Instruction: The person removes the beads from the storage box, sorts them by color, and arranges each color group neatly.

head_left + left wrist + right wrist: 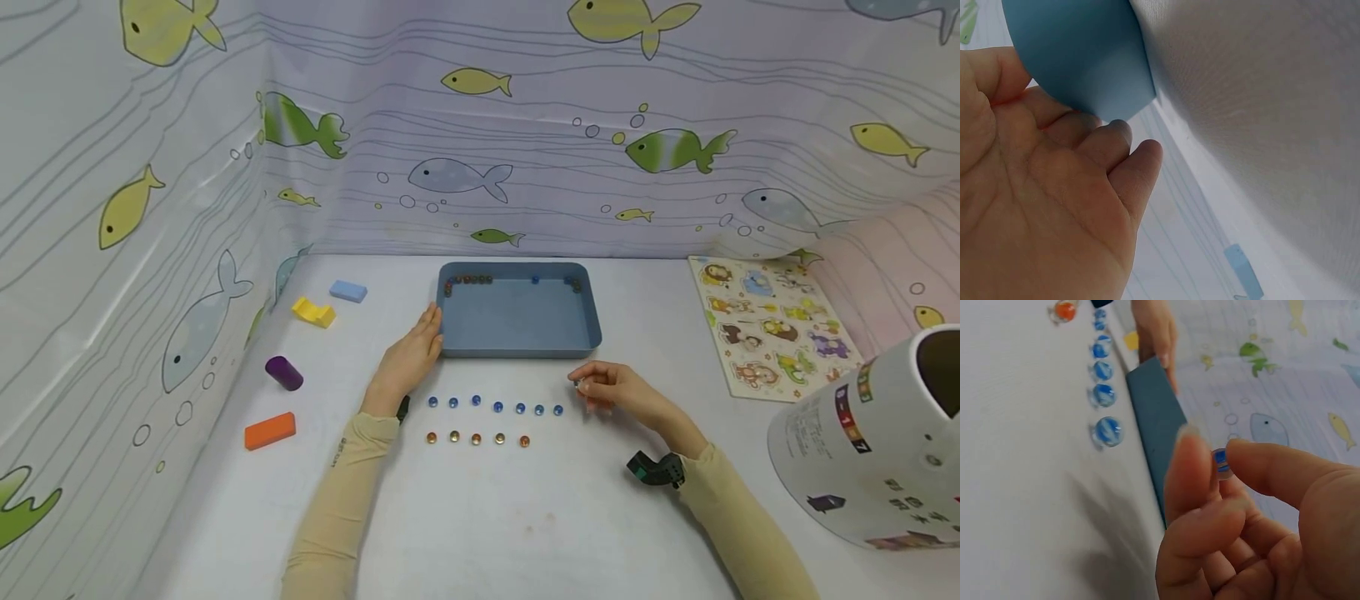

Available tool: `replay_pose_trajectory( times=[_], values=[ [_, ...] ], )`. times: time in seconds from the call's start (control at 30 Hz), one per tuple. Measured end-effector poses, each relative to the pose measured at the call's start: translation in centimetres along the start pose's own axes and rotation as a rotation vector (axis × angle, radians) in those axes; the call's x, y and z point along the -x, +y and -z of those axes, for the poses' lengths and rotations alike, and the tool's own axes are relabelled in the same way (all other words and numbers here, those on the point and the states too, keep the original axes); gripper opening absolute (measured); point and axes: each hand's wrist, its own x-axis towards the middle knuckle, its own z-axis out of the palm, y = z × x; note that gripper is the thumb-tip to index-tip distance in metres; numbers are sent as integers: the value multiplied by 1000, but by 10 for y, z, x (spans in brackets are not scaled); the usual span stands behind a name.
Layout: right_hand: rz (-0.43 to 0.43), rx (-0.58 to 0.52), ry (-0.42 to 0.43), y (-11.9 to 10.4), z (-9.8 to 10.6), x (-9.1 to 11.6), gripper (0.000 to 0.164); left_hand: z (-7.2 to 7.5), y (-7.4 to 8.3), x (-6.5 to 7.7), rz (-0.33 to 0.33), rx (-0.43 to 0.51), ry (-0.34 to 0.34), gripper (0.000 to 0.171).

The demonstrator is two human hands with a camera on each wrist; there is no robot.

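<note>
Pinching a blue marble [1220, 460] btwn thumb & index of R hand [617, 388], fingers narrowed tight on it, just in front of the grey-blue tray [517, 352], nr its R end. Holding the other R fingers loosely bent. Resting L hand [408, 357] against the tray's L wall nr the front corner, fingers fairly straight, touching it w/o pinching anything.

Showing seven blue marbles [498, 407] in a row on the white surface [540, 533], in front of tray. Showing five amber/orange marbles [476, 439] in a 2nd row, farther out in front of tray. Seeing small marbles [466, 280] inside tray too, along its back wall & in both back corners, incl. a single blue one apart from the rest; too tiny to count for sure.

Spotting a lt blue block [348, 291], yellow block [313, 313], purple cylinder [284, 372] & orange block [270, 431], all L of tray, the orange one farthest fwd. Finding an animal-picture board [776, 329] R of tray & a big white container [832, 467] well R & in front of tray. Hanging behind tray: fish-print curtain [540, 208].
</note>
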Motion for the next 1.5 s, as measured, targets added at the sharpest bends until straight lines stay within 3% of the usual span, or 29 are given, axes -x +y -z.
replay_pose_trajectory(
  times=[0.33, 0.97, 1.13, 1.27, 1.37, 1.5],
  values=[
    [-56, 36, -186, 15, -6, 6, 32, 0, 0, 1, 3, 1, 11, 55],
    [-48, 69, -185, 17, -3, 8, 30, 1, 2, -1, -11, 7, 15, 55],
    [-46, 92, -161, 2, 13, 10, 32, 0, 2, -2, -14, 0, 12, 55],
    [19, 128, -143, -22, 31, 5, 36, 0, 1, -3, -15, -6, 12, 55],
    [79, 167, -99, -40, 38, -6, 39, 0, -1, -3, -18, -9, 21, 55],
    [90, 186, -49, -57, 40, -31, 41, -2, -1, -1, -21, 2, 14, 55]
  ],
)
